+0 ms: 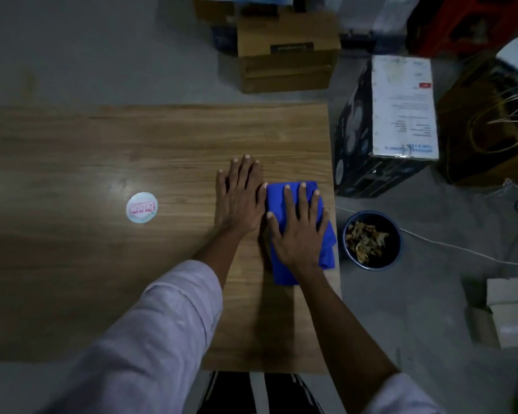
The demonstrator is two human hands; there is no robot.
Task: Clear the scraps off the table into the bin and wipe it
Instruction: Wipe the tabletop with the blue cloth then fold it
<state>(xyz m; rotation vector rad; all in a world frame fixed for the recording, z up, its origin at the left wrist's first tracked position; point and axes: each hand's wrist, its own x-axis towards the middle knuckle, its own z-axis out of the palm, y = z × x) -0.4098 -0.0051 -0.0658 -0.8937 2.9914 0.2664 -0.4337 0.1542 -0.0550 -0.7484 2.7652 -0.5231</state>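
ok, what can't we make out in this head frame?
All head view.
- Hidden: the table surface under the blue cloth, left hand and right hand; any dirt left there can't be seen.
- Blurred: the round sticker print, washed out by glare.
- Too dark: the scraps in the bin; type unclear.
- Cut off: the table's left end, by the frame edge.

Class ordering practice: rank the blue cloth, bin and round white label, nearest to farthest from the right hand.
1. Blue cloth, directly under the right hand.
2. Bin, just beyond the table's right edge.
3. Round white label, far left on the table.
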